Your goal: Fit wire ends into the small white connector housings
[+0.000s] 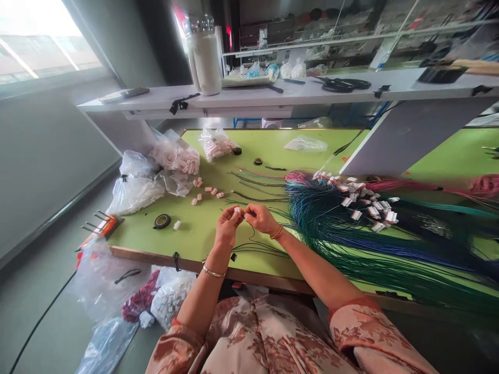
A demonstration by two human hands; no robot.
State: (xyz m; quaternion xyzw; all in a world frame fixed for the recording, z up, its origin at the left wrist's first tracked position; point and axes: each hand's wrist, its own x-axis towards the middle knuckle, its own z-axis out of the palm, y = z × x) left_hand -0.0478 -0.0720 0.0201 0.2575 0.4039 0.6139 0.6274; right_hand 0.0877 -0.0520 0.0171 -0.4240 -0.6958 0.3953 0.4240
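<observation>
At the left hand [227,226], I find fingers pinching a white connector [237,210] above the green table [268,146]; close beside, the right hand [262,220] has fingers drawn together, apparently on a thin wire [253,232]. Loose strands [265,248] lie near the right forearm [307,259]; snagging there, I judge, could jerk the wire loose.

Left hand [227,227] holds a white connector [237,210], right hand [264,220] beside it
Wires [307,213] heaped right, plastic bags [173,155] far left.
</observation>
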